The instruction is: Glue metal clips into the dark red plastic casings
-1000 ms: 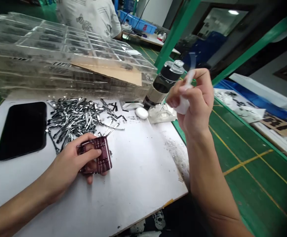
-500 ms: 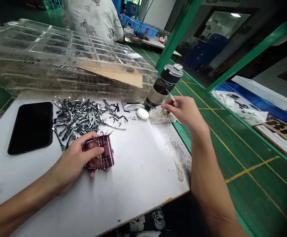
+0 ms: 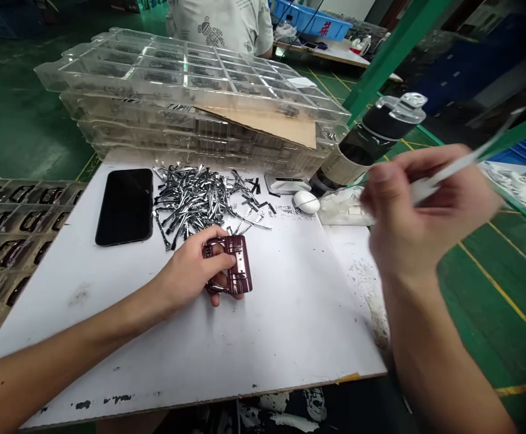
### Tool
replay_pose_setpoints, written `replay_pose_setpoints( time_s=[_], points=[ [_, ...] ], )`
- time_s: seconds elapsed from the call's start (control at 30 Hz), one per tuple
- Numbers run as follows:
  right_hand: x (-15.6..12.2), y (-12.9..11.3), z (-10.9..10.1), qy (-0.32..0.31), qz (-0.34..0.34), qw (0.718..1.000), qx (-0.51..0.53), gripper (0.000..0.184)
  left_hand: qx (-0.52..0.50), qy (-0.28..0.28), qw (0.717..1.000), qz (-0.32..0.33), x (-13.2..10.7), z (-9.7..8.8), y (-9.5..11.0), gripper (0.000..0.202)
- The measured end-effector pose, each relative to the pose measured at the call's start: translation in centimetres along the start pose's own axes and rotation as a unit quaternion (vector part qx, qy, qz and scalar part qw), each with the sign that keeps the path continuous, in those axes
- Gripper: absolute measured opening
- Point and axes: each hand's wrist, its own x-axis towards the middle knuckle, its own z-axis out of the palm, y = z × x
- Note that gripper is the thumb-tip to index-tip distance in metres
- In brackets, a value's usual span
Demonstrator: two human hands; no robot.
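My left hand [image 3: 190,271] rests on the white table [image 3: 267,325] with its fingers closed on a dark red glossy part [image 3: 233,268] that has a cut-out window. Just behind it lies a pile of small shiny metal strips [image 3: 199,196]. My right hand [image 3: 420,223] is raised above the table's right edge, blurred by motion, pinching a thin white stick-like tool [image 3: 466,160] that points up and to the right. A shallow white dish [image 3: 341,208] sits below and left of that hand.
A black phone [image 3: 125,205] lies at the table's left. Stacked clear plastic trays [image 3: 190,96] with a cardboard sheet [image 3: 267,123] line the back. A dark bottle [image 3: 366,144], a white oval case [image 3: 306,202], trays of parts [image 3: 5,223] on the left, and a person [image 3: 222,24] behind.
My right hand came up from the white dish toward me with the thin tool. The view has shifted left. My left hand still holds the dark red part in place.
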Motion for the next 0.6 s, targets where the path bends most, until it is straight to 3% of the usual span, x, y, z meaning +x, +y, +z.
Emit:
replay_pose_setpoints(
  time_s=[0.17,0.3,0.6],
  points=[
    [-1.5,-2.0,4.6,-0.003,0.0,0.998,0.07,0.026,0.0,-0.001,1.0,0.007,0.1,-0.1,-0.1,0.016],
    [-2.6,-3.0,7.2,0.036,-0.052,0.996,0.062,0.019,0.0,-0.006,1.0,0.022,0.2,-0.1,-0.3,0.017],
    [-2.6,-2.7,7.6,0.052,-0.061,0.996,0.048,0.018,0.003,-0.006,1.0,0.027,0.3,-0.1,-0.3,0.016]
  ],
)
